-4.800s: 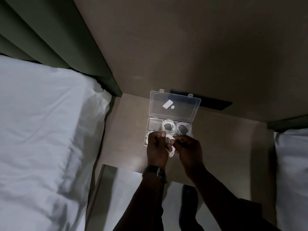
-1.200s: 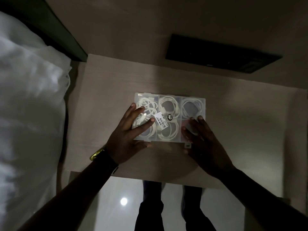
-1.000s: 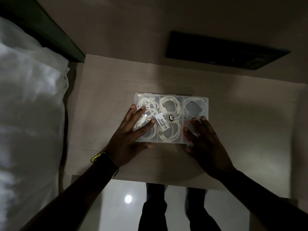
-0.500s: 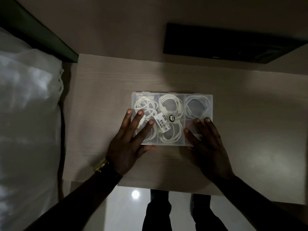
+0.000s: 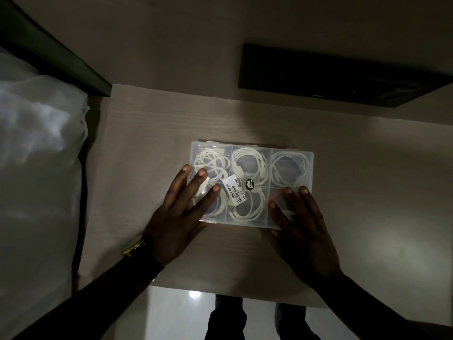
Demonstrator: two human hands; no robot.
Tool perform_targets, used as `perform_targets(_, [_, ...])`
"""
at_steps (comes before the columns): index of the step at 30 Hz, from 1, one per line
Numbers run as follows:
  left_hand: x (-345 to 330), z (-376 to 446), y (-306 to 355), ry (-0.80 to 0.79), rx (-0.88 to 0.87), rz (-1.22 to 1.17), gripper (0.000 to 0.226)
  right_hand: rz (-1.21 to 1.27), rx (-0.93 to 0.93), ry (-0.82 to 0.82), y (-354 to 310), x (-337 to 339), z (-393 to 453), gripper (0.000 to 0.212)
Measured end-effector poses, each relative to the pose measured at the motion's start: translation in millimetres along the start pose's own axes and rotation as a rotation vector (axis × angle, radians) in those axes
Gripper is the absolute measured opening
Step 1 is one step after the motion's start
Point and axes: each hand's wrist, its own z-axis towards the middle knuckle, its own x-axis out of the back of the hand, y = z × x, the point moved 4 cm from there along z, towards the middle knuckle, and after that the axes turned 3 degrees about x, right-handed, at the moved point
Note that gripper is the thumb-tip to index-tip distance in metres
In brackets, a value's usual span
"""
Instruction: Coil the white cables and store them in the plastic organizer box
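The closed organizer box (image 5: pixel 252 153) held coiled white cables (image 5: pixel 250 163); both hands, left (image 5: pixel 176 222) and right (image 5: pixel 301 229), lay spread flat on its lid.

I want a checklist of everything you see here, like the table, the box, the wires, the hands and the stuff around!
Surface: pale wood-grain table, dimly lit.
Job's things: clear plastic organizer box, lid shut, flat on the table, with a price sticker on the lid.
Clutter: nothing seen loose on the table.
Hands: left hand flat, fingers spread on the lid's near-left part; right hand flat on the near-right corner. Neither grips anything.
Cables: white cables coiled inside the compartments; the near-right compartment is hidden by the right hand.
Surroundings: white bedding on the left, dark panel on the wall behind, shiny floor below.
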Motion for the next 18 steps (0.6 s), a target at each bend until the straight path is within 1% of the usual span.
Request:
perform_targets(2, [1.2,0.6,-2.1,-0.007,0.013,-0.024,0.062,0.011,-0.004,-0.023,-2.0,2.3,1.9,0.062])
perform_targets(4, [3.0,7.9,-1.2,-0.039,0.044,-0.069,0.063,0.047,-0.047,-0.042,0.8,9.7,7.7,0.054])
perform_targets(6, [5.4,30.9,0.1,-0.045,0.037,-0.088,0.066,0.063,-0.090,-0.033,13.8,22.8,19.6,0.049])
perform_targets(11, [-4.2,104.5,12.0,-0.057,-0.040,-0.168,0.067,0.019,-0.120,-0.011,66.2,49.3,41.7,0.050])
perform_targets(16, [-24.7,115.8,10.5,-0.046,0.003,-0.138,0.068,-0.028,-0.040,-0.034,97.8,41.3,46.4,0.047])
perform_targets(18, [-27.1,114.0,14.1,-0.088,0.016,-0.133,0.072,-0.048,-0.048,-0.065,96.7,39.1,46.2,0.048])
